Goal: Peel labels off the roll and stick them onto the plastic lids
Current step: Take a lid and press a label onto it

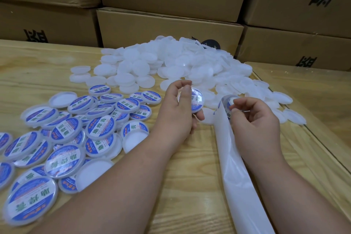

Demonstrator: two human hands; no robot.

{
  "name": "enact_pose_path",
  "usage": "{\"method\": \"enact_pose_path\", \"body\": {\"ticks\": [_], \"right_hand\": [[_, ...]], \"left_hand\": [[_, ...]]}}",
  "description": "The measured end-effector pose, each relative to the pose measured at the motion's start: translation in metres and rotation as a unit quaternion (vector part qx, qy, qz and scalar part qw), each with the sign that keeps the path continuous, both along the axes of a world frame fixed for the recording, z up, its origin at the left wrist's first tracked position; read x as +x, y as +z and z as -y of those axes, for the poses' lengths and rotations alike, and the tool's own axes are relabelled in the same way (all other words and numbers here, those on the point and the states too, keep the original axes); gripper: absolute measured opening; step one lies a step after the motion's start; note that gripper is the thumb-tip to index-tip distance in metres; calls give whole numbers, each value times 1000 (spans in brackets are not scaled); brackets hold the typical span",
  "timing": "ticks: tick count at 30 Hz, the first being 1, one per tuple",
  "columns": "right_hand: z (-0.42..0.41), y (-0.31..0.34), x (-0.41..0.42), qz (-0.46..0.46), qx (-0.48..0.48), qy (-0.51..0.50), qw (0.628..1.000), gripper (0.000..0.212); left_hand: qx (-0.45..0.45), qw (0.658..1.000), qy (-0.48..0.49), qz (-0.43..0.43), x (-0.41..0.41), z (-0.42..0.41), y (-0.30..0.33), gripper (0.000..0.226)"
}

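Two bare forearms reach in from the bottom edge over a pale wooden table [180,186]. Beside the right forearm, a long strip of glossy white backing paper [237,167] trails toward the viewer, probably spent liner from the label roll.

Left hand [177,118] grasps a round translucent plastic lid [195,100] edge-on between thumb and curled fingers, with a blue and white label already on its face. Holding it tilted toward the right hand likely keeps the surface easy to reach and press.

Right hand [254,119] has its fingers curled at the far end of the strip, where the next blue and white round label [228,104] curls up. It seems to be pinching that label to peel it, though motion blur hides the exact contact.

On the left lies a spread of finished labelled lids [76,135], overlapping, a few upside down. Ahead and to the right sits a big heap of plain white unlabelled lids [171,66], within easy reach. Stacked brown cardboard boxes [171,24] with black printed characters wall off the back of the table.
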State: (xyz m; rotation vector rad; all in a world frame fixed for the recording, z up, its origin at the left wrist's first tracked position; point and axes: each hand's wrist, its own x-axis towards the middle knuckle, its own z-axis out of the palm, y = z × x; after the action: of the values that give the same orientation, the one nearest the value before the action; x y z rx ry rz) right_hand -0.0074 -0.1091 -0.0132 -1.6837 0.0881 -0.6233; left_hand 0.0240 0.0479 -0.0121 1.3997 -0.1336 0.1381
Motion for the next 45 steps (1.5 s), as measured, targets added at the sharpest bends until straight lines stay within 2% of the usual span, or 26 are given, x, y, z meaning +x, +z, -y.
{"method": "enact_pose_path", "body": {"ticks": [2,5,6,8,11,12,14,17,20,25,28,30,32,34,36,37,39,40,42,45], "right_hand": [[0,0,0,-1,-3,0,1000,18],[1,0,-1,-2,-4,2,1000,19],[1,0,0,-2,-4,2,1000,19],[1,0,0,-3,-4,-1,1000,20],[2,0,0,-7,-10,-4,1000,20],[2,-1,0,-9,-13,-4,1000,20],[2,-1,0,-11,-17,-4,1000,19],[3,-1,0,-15,-14,-3,1000,18],[3,-1,0,-21,-13,-3,1000,18],[4,-1,0,-36,-14,-5,999,19],[5,-1,0,-46,-15,-9,999,19],[5,-1,1,-57,-11,-12,998,16],[6,-2,2,-71,-18,-13,997,8],[6,-2,3,-77,-31,-17,996,3],[5,-1,4,-70,-40,-25,996,13],[5,0,3,-65,-45,-29,996,16],[6,0,4,-66,-52,-28,996,18],[6,0,5,-73,-54,-22,996,20],[6,0,6,-95,-66,-1,993,23],[6,2,4,-126,-106,29,986,25]], "left_hand": [[0,1000,7,-16,1,-1,-1,20],[-9,999,14,-32,4,-4,-2,63],[-3,999,17,-31,5,-4,-3,70],[9,999,18,-28,5,-5,-2,61],[-12,999,1,-41,5,-6,0,22],[-20,999,0,-51,4,-6,2,18],[-40,997,-5,-68,2,-5,4,24],[-78,992,-25,-98,2,-7,8,49],[-168,977,-7,-134,5,-8,9,69],[-336,925,91,-149,11,-12,10,51],[-383,902,110,-164,11,-15,11,40],[-376,905,105,-168,11,-14,14,29],[-289,940,106,-149,9,-9,14,13],[-116,984,97,-91,4,0,9,13],[71,995,64,-19,-2,9,3,20],[166,985,46,16,-5,12,-1,22],[358,931,17,74,-8,16,-6,36],[423,902,2,86,-9,17,-7,43],[486,868,-23,93,-10,16,-6,50],[519,849,-24,98,-13,16,-6,41]]}}
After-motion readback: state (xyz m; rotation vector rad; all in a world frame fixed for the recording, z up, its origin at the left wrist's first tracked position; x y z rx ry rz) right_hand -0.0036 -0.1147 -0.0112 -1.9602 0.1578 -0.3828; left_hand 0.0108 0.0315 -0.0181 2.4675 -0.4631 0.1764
